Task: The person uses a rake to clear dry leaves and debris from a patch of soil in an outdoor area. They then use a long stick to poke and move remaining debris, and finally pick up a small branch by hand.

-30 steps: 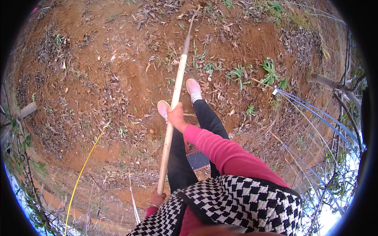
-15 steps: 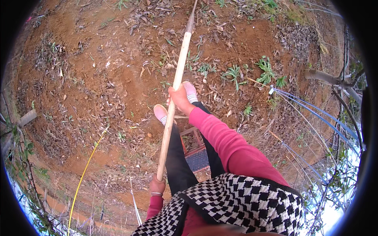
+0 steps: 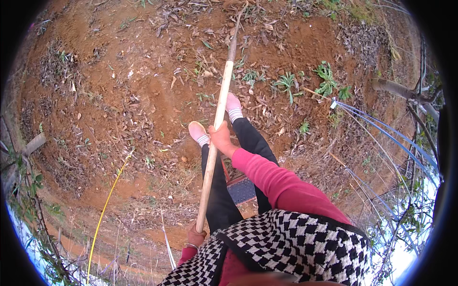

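A long-handled garden tool (image 3: 222, 102) slants from near my waist to the far ground. Its pale wooden handle meets a dark metal socket, which narrows to a thin curved neck (image 3: 237, 28); the working end at the top edge is too small to make out. My right hand (image 3: 220, 137) is closed round the middle of the handle, just over my shins. Lower down, beside my left thigh, my left hand (image 3: 195, 236) wraps the butt end, with a bracelet at its wrist.
Reddish soil with dry leaves and small green plants (image 3: 325, 81) surrounds my pink shoes (image 3: 198, 131). A small seat with a dark top (image 3: 242, 190) stands behind my legs. Blue straps (image 3: 381, 126) stretch at the right, a yellow cord (image 3: 107, 202) at the left. Branches (image 3: 405, 90) line both sides.
The tool has come back toward me, both hands moving nearer my body with it. More of its metal neck now shows at the top.
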Motion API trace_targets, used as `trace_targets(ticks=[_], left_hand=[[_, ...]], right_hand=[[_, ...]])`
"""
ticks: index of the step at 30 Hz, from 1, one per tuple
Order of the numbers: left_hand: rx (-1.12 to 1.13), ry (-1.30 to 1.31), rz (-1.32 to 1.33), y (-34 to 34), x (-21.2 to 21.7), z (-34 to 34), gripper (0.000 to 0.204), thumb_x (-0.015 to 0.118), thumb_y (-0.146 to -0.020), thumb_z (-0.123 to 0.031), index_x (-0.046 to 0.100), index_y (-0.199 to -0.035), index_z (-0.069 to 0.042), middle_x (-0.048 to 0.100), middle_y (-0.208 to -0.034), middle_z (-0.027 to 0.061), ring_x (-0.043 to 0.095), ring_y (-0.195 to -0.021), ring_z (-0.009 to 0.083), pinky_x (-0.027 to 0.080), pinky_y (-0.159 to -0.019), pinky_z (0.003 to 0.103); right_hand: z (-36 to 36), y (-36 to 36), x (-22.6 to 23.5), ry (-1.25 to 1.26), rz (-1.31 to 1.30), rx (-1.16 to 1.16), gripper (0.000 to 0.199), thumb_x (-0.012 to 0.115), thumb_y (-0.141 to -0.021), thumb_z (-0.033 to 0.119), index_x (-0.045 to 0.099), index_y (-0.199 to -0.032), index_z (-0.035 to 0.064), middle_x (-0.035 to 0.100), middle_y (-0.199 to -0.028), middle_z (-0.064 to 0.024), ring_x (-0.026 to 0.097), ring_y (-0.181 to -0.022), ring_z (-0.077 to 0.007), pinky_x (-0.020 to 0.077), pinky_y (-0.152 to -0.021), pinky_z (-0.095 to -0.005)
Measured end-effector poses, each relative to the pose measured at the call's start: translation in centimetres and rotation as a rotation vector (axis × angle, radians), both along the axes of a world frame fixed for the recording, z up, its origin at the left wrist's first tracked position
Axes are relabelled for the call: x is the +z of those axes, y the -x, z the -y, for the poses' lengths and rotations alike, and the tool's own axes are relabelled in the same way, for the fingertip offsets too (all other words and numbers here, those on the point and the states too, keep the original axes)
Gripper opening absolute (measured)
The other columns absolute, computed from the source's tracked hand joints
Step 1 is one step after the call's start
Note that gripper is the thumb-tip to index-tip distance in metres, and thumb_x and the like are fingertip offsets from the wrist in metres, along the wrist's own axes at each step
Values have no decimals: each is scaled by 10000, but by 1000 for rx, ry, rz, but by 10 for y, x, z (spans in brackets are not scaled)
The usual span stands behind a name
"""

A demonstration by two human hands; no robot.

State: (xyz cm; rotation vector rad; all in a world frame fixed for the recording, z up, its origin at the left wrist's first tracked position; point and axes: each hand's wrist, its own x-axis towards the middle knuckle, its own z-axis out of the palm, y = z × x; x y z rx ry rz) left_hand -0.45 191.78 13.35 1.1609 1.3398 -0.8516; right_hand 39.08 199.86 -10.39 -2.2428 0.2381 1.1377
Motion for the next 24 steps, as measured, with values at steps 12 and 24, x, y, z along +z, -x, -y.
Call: trace_targets(ticks=[12, 24], left_hand=[[-215, -133, -290, 5, 16, -3, 322, 714, -725, -221, 597, -998, -97, 679, -832, 209, 667, -806, 410, 521, -688, 493], [-296, -21, -99, -37, -45, -15, 390, 690, -701, -185, 601, -1065, -75, 677, -855, 217, 662, -830, 401, 533, -737, 462]], right_hand=[[-7, 15, 32, -165, -404, -332, 280, 567, -900, 63, 336, -1047, 7, 534, -673, -122, 571, -448, -216, 505, -382, -364], [12, -31, -17, -72, -187, -230, 226, 577, -889, 86, 402, -1009, 7, 536, -636, -104, 569, -426, -221, 512, -368, -380]])
